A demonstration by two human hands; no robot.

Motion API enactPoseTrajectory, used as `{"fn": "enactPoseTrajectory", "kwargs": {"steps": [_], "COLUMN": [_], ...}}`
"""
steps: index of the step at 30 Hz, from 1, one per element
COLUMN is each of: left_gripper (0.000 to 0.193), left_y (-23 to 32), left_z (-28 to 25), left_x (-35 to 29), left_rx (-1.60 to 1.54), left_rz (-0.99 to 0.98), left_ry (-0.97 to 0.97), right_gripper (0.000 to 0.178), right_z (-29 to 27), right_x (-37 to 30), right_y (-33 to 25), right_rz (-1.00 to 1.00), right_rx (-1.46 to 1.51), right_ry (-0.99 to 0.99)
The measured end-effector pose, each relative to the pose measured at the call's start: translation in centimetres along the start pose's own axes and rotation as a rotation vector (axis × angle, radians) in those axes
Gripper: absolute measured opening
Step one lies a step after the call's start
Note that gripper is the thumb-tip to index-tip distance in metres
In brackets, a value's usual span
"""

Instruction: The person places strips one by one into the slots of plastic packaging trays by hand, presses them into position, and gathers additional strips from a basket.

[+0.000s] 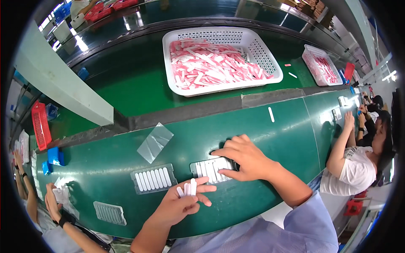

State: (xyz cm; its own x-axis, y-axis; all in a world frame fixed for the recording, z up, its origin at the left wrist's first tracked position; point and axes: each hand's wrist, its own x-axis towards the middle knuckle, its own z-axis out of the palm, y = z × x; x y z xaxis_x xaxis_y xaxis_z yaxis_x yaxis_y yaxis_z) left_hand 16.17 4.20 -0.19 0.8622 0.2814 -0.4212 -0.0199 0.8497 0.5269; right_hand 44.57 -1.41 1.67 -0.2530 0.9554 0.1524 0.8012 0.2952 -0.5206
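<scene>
My left hand (179, 204) is closed around a small bunch of short white strips with rounded ends (188, 188), which stick up between its thumb and fingers. My right hand (249, 158) reaches over a clear plastic tray (193, 169) holding a row of similar strips. Its thumb and forefinger are apart, spanning the tray, with the thumb tip at the strips; nothing shows gripped between them. Just left of it lies another clear tray (137, 185), filled with a row of white strips.
A slotted tray (109, 213) lies at left, and a clear plastic bag (155, 142) lies beyond the trays. One loose strip (271, 114) is farther right. A white basket (181, 90) of pink and white strips stands beyond the ledge. Co-workers sit on both sides; a post (63, 71) rises left.
</scene>
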Motion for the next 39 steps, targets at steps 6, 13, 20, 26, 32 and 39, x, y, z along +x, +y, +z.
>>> {"fn": "enactPoseTrajectory", "kwargs": {"steps": [6, 13, 20, 26, 32, 39], "left_gripper": [0.058, 0.04, 0.012, 0.033, 0.068, 0.077], "left_y": [0.0, -0.5, -1.0, -0.5, -1.0, -1.3], "left_z": [-0.2, -0.3, -1.5, 1.2, 2.0, 1.0], "left_x": [0.1, 0.1, 0.0, -0.3, 0.0, -0.3], "left_rx": [-0.063, -0.077, -0.323, 0.325, 0.708, 0.822], "left_rz": [-0.031, 0.011, -0.031, 0.014, 0.151, 0.065], "left_ry": [-0.017, -0.071, -0.12, 0.058, 0.052, -0.042], "right_gripper": [0.053, 0.057, 0.062, 0.05, 0.019, 0.012], "right_z": [0.7, 0.6, -0.1, 0.2, 2.4, 3.5], "right_x": [-0.1, -0.4, 0.0, 0.0, -0.1, 0.9], "right_y": [0.4, 1.1, -0.2, -1.8, -6.1, -7.4], "right_rz": [0.023, 0.029, 0.014, 0.008, -0.086, -0.009], "right_rx": [0.026, 0.199, 0.134, 0.213, 0.636, 0.753], "right_ry": [-0.031, 0.045, 0.003, 0.183, -0.053, -0.082]}}
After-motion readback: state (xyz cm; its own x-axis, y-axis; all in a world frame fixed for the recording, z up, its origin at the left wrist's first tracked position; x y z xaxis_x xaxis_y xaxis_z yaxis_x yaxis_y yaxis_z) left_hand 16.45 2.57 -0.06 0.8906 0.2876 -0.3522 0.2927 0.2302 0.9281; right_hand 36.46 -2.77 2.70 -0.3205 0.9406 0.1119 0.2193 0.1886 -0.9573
